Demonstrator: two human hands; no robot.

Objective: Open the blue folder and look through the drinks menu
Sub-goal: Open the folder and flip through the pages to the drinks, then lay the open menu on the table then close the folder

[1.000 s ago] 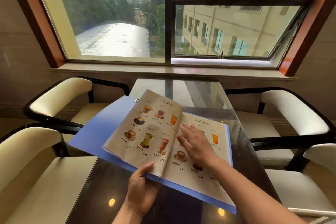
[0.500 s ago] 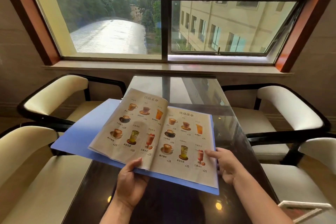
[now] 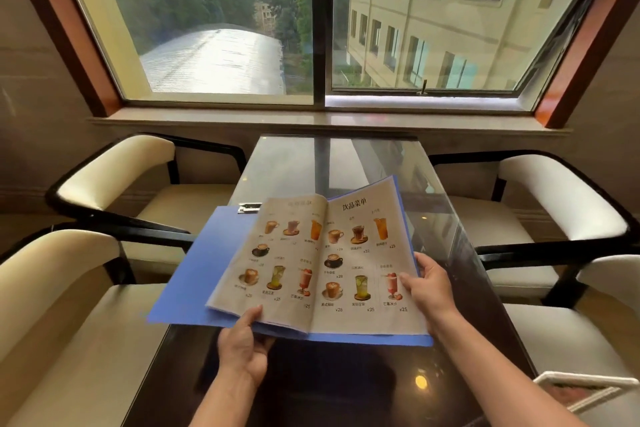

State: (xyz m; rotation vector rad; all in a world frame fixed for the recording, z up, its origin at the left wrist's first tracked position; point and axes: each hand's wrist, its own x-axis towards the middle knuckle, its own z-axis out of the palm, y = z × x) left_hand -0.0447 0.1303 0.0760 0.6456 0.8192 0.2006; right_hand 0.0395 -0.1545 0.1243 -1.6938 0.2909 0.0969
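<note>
The blue folder [image 3: 204, 270] lies open, held above the dark glass table [image 3: 346, 163]. Inside it the drinks menu [image 3: 322, 263] is spread open, showing two pages of pictured coffees and iced drinks with prices. My left hand [image 3: 244, 347] grips the folder's near edge, thumb on the bottom of the left page. My right hand [image 3: 427, 288] holds the right edge of the right-hand page and folder, thumb lying on the page beside a red drink picture. A metal clip [image 3: 249, 207] shows at the folder's top.
Cream chairs with black frames stand on both sides: two on the left [image 3: 114, 177], two on the right [image 3: 561, 198]. A window sill [image 3: 329, 121] and large window lie beyond the table. A white-framed object [image 3: 585, 388] sits at the lower right.
My right hand has left the middle of the right page and moved to its right edge, gripping it. The folder has shifted right and the pages lie flatter.
</note>
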